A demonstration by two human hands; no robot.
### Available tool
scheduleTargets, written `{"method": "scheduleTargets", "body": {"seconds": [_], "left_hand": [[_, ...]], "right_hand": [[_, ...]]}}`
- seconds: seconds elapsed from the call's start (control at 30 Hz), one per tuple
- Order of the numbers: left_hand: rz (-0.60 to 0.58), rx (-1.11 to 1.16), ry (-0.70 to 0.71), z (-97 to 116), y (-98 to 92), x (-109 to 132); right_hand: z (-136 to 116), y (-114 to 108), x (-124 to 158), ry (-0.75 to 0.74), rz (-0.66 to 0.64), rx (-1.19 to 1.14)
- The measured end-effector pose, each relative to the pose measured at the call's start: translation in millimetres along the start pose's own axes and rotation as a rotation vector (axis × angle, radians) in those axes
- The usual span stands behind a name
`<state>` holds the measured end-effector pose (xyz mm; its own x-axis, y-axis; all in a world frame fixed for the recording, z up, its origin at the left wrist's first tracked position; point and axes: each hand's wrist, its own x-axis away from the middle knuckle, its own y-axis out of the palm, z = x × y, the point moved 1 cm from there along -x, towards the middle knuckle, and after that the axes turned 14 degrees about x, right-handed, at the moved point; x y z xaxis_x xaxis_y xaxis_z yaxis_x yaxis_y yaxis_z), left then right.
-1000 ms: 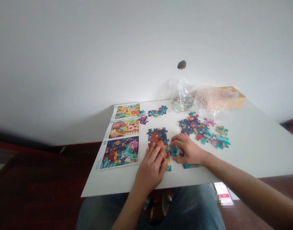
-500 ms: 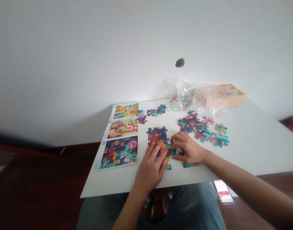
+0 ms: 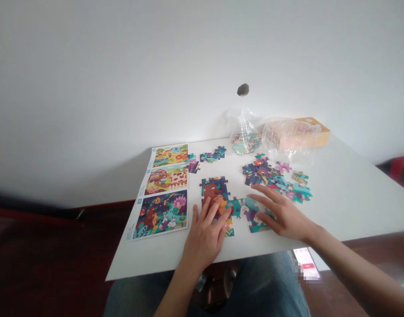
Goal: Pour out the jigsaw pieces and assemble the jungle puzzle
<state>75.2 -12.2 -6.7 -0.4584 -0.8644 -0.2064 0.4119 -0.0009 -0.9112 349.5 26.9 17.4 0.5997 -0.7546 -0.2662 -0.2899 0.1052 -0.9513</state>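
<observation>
My left hand (image 3: 206, 233) lies flat with its fingers spread over the joined puzzle section (image 3: 212, 188), which shows a brown bear and an orange animal. A piece with a white rabbit (image 3: 243, 208) extends from that section's right side. My right hand (image 3: 281, 213) is open, fingers apart, above the teal puzzle pieces (image 3: 256, 228) to the right, and partly covers them. Whether its fingertips touch them I cannot tell. Beyond it lies a heap of loose puzzle pieces (image 3: 264, 171).
A reference sheet (image 3: 162, 215) with three printed pictures lies at the table's left. Several pieces (image 3: 213, 155) are scattered behind the joined section. At the back stand a clear bag of pieces (image 3: 246, 141), another plastic bag (image 3: 284, 136) and a yellow box (image 3: 316, 132). A phone (image 3: 306, 264) is below the table edge.
My right hand has moved right, away from the joined section, and its fingers have spread. The rabbit piece is now uncovered. My left hand stays on the puzzle. The view has shifted slightly.
</observation>
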Motion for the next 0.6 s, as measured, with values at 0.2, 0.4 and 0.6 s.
{"method": "scheduleTargets", "body": {"seconds": [0.2, 0.4, 0.6], "left_hand": [[0.007, -0.017, -0.031, -1.1, 2.1, 0.6], [0.050, -0.020, -0.047, -4.3, 2.1, 4.4], [0.060, -0.034, -0.245, -38.4, -10.6, 14.7]], "right_hand": [[-23.0, 27.1, 10.5, -0.088, -0.152, 0.133], [-26.0, 29.3, -2.1, -0.101, -0.142, 0.119], [-26.1, 26.0, -1.3, -0.108, -0.127, 0.085]]}}
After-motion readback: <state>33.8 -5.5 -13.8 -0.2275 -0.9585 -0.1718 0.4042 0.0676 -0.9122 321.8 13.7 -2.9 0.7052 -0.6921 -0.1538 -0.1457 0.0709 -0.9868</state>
